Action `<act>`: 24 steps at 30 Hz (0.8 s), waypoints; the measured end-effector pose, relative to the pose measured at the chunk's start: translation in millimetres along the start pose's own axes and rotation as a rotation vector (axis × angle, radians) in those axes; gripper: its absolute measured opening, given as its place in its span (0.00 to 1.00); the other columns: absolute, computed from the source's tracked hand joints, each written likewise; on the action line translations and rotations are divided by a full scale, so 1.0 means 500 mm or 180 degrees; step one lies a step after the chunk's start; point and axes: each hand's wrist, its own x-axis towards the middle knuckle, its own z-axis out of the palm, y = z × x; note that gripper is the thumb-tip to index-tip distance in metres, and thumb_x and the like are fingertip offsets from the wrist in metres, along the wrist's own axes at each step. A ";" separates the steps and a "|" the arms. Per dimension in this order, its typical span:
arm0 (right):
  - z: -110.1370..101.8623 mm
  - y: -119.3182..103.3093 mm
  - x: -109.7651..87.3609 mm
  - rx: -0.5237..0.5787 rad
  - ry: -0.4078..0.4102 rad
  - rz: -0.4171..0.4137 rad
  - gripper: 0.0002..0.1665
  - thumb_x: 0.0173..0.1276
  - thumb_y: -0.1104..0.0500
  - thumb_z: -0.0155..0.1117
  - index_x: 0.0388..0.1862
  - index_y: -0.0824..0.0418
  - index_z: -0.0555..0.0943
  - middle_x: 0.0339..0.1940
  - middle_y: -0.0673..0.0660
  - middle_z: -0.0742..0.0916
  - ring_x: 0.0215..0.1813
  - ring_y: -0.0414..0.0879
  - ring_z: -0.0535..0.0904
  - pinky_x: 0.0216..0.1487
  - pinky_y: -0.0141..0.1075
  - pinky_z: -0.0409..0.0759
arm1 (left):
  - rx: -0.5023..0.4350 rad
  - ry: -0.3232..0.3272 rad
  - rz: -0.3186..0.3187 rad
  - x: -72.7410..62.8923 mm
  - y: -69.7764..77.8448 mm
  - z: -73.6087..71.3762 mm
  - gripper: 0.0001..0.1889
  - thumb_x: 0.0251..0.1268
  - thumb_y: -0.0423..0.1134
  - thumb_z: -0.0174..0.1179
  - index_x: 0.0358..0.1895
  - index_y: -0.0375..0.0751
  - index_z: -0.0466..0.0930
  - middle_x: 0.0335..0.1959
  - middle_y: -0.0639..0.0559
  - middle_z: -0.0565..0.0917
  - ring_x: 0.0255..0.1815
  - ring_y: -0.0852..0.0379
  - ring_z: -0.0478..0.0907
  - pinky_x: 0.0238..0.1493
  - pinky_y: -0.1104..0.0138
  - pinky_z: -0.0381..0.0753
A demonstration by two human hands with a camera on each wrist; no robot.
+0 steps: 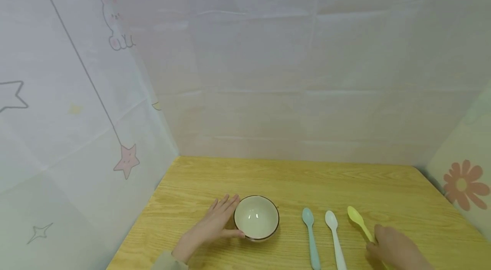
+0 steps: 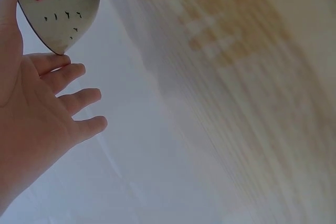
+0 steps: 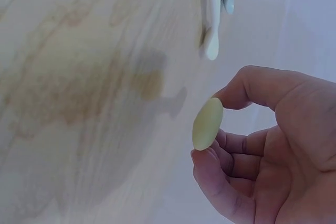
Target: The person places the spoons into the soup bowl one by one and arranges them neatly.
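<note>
A cream bowl [image 1: 256, 218] with a dark brown rim stands on the wooden table. My left hand [image 1: 215, 224] rests along its left side, fingers straight and spread, thumb at the near rim. In the left wrist view, painted red and green decoration shows on the outside of the bowl [image 2: 63, 11]. To the right, my right hand [image 1: 397, 246] holds the handle of a yellow spoon [image 1: 355, 215], whose head points away from me. The right wrist view has the spoon's pale yellow oval end [image 3: 208, 123] pinched between thumb and index finger.
Between the bowl and my right hand lie a light blue spoon [image 1: 310, 234] and a white spoon [image 1: 334, 231], roughly side by side, heads pointing away. Pale cloth walls [image 1: 268, 70] with printed figures enclose the wooden table [image 1: 215, 172] at the back and sides.
</note>
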 end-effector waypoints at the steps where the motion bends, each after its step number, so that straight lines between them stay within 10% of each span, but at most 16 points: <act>1: -0.001 0.000 0.000 -0.0028 0.0046 -0.0022 0.12 0.56 0.56 0.65 0.25 0.60 0.71 0.19 0.50 0.72 0.23 0.44 0.66 0.22 0.35 0.66 | -0.0005 0.0005 0.0005 0.000 0.000 0.000 0.53 0.58 0.69 0.60 0.77 0.34 0.56 0.79 0.40 0.60 0.79 0.33 0.55 0.74 0.34 0.56; 24: -0.054 -0.062 0.018 -0.0269 0.0609 -0.0468 0.16 0.56 0.57 0.69 0.20 0.56 0.68 0.15 0.47 0.69 0.18 0.37 0.61 0.17 0.28 0.60 | -0.0028 -0.0011 -0.0036 -0.002 0.007 -0.008 0.53 0.58 0.68 0.61 0.78 0.37 0.55 0.79 0.41 0.60 0.79 0.34 0.54 0.75 0.35 0.55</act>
